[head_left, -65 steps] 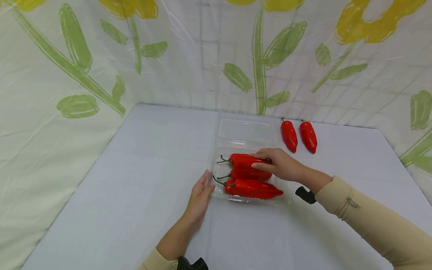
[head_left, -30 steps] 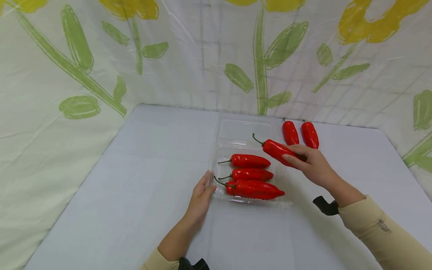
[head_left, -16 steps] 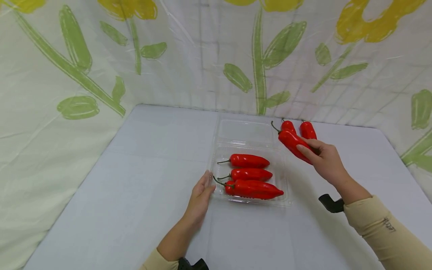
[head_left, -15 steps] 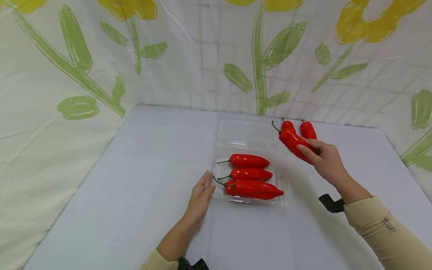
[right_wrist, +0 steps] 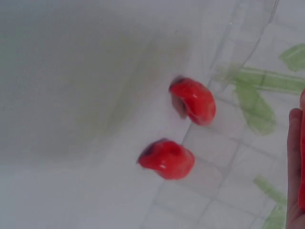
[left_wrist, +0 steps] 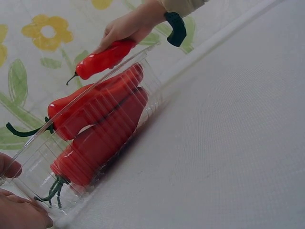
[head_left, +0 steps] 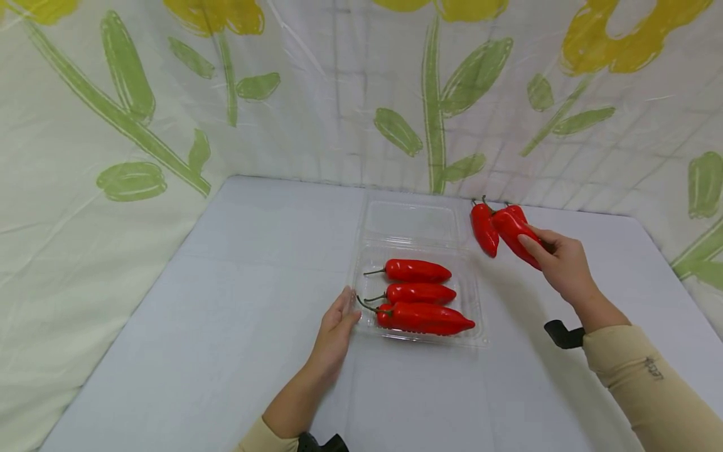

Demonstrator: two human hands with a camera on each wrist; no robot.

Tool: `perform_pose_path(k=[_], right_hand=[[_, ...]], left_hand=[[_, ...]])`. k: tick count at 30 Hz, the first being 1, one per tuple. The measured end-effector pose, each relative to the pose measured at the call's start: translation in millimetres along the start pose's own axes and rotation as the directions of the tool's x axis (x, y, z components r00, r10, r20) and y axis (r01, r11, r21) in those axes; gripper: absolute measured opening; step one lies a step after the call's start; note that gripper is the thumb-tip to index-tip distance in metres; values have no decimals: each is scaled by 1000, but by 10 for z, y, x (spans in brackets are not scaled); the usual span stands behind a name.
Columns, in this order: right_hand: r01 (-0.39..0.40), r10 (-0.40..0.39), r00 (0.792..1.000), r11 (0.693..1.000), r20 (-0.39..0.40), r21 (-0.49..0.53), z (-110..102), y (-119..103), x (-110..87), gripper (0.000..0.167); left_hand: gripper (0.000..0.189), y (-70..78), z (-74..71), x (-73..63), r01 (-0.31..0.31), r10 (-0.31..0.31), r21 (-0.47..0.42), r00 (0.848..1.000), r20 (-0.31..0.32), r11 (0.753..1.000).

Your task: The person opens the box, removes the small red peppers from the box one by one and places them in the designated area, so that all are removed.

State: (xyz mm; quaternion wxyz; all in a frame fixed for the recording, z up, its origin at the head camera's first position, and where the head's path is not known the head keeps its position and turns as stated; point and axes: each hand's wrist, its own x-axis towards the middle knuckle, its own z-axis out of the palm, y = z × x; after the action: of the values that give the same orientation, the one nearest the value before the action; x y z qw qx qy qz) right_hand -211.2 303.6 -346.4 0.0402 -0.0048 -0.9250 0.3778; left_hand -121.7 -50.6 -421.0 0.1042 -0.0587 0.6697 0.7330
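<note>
My left hand (head_left: 334, 333) pinches the left wall of a clear plastic clamshell container (head_left: 465, 263), thumb at its rim in the left wrist view. Several long red peppers with green stems lie crosswise in it, including a back pepper (head_left: 418, 270), a middle pepper (head_left: 420, 293) and a front pepper (head_left: 435, 319) resting over another. My right hand (head_left: 565, 263) grips another red pepper (head_left: 511, 231) by its lower end, stem pointing away, raised above the table right of the container. In the head view it partly covers one of two loose peppers; the left loose pepper (head_left: 484, 231) shows fully.
The container's lid (head_left: 411, 220) is folded back flat toward the rear of the white-covered table (head_left: 226, 314). A plastic curtain (head_left: 316, 125) with printed flowers hangs behind the table's far edge. Both loose peppers lie near that edge.
My right hand has lifted a red pepper out of the container and carried it right and back, over toward the loose peppers. My left hand has stayed at the container's side.
</note>
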Motion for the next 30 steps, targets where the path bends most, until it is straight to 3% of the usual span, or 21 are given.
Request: perform_pose_path(k=[8,14,20,28,30], right_hand=[[-65,64,997,998,-39,-17,-46,130,111,66],[-159,158,986,987,-61,-13,-84,218,202,73],[-234,233,969,972,-87,-1,-109,333,312,74],[-346,348,930,937,-115,36,-140,578,545,77],[-352,354,930,935,-100,35,-155,595,574,77]], left_hand=[[57,-5,-3,-1,-6,6,7,1000,-3,1000],[57,-26,-11,7,-32,32,-18,999,8,999],[58,-33,-10,3,-30,31,-23,999,9,999],[57,-33,0,3,-25,25,-28,1000,10,999],[57,-36,-1,4,-26,26,-26,1000,11,999]])
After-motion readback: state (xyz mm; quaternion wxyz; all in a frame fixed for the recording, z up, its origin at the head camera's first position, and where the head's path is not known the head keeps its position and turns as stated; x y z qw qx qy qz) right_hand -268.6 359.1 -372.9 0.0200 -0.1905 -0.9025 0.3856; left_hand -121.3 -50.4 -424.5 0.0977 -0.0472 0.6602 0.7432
